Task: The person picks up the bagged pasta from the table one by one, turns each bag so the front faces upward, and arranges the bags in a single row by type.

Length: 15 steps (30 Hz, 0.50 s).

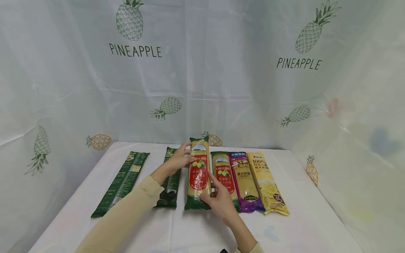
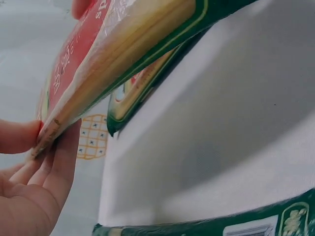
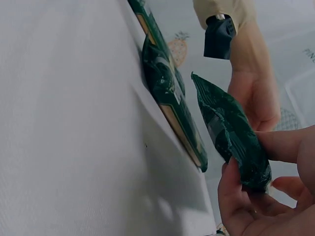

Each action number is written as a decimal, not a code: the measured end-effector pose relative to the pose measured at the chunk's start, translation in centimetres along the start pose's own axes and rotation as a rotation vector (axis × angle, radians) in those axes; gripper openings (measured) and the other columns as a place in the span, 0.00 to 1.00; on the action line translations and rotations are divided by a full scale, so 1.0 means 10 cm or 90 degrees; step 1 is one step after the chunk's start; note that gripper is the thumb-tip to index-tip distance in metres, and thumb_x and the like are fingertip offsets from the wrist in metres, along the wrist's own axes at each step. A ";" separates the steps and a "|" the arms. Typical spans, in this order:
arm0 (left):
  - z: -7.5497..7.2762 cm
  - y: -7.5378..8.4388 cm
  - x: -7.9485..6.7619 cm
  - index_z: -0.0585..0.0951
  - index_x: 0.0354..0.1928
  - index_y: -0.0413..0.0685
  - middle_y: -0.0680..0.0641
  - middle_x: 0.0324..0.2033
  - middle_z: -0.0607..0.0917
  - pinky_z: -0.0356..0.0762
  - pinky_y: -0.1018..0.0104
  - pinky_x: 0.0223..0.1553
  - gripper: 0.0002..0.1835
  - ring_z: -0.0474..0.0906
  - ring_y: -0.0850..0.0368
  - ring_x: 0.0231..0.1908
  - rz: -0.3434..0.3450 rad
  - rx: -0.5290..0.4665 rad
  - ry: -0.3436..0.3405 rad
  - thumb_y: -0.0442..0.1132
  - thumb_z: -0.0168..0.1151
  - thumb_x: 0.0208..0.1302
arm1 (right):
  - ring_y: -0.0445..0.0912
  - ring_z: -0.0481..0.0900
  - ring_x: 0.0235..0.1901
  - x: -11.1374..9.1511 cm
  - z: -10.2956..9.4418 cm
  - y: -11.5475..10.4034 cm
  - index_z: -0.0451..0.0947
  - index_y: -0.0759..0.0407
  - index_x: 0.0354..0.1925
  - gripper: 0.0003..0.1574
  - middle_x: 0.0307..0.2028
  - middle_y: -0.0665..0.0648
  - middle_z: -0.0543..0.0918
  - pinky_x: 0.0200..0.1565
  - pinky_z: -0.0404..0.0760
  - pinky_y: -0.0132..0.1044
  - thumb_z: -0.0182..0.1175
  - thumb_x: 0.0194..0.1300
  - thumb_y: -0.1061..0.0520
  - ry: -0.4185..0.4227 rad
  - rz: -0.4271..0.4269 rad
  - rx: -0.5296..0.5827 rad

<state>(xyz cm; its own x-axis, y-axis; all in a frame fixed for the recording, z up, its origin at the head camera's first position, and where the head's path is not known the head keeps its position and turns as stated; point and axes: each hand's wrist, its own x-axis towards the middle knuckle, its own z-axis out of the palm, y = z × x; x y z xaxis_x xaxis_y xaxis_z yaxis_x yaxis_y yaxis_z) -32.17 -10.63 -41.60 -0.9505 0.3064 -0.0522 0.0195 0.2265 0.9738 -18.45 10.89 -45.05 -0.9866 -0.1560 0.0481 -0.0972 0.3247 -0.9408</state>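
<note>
Both hands hold one green-and-yellow spaghetti pack with a red label, its front turned up. My left hand grips the upper left edge, thumb in front and fingers behind, as the left wrist view also shows. Near the lower right corner, my right hand pinches the pack between thumb and fingers. In the right wrist view the pack's crimped green end is raised off the tabletop. A matching spaghetti pack lies just right of it. Left of it is a green pack, partly hidden by my left arm.
Further right lie a purple pasta pack and a yellow pasta pack, side by side. At the left, another green pack lies back side up. A white cloth covers the table; a pineapple-print curtain hangs behind.
</note>
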 end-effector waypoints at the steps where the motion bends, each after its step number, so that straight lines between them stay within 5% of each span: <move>1: 0.01 -0.02 0.01 0.52 0.85 0.56 0.37 0.67 0.77 0.86 0.51 0.48 0.42 0.86 0.48 0.49 -0.003 -0.005 0.002 0.34 0.61 0.79 | 0.48 0.77 0.39 0.00 -0.01 0.00 0.61 0.46 0.83 0.52 0.53 0.60 0.81 0.35 0.82 0.34 0.74 0.69 0.56 -0.002 0.001 -0.012; 11: 0.10 -0.18 0.13 0.54 0.85 0.53 0.34 0.66 0.76 0.86 0.50 0.48 0.40 0.86 0.45 0.50 -0.014 -0.003 0.006 0.31 0.59 0.78 | 0.47 0.81 0.37 0.04 -0.10 0.10 0.58 0.55 0.84 0.53 0.54 0.62 0.84 0.33 0.82 0.36 0.73 0.70 0.53 -0.055 -0.035 -0.097; 15: 0.14 -0.23 0.17 0.54 0.85 0.51 0.34 0.64 0.78 0.86 0.49 0.49 0.40 0.86 0.45 0.50 -0.020 -0.001 0.013 0.31 0.59 0.78 | 0.53 0.84 0.49 0.06 -0.14 0.10 0.59 0.57 0.83 0.52 0.62 0.64 0.83 0.47 0.85 0.48 0.73 0.70 0.52 -0.052 -0.037 -0.128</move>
<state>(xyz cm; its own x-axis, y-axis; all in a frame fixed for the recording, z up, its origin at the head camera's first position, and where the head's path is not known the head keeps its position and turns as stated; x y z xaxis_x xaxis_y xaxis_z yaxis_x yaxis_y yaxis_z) -33.41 -9.35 -44.21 -0.9565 0.2810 -0.0778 -0.0103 0.2340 0.9722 -19.29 12.39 -45.50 -0.9653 -0.2527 0.0659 -0.1866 0.4913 -0.8508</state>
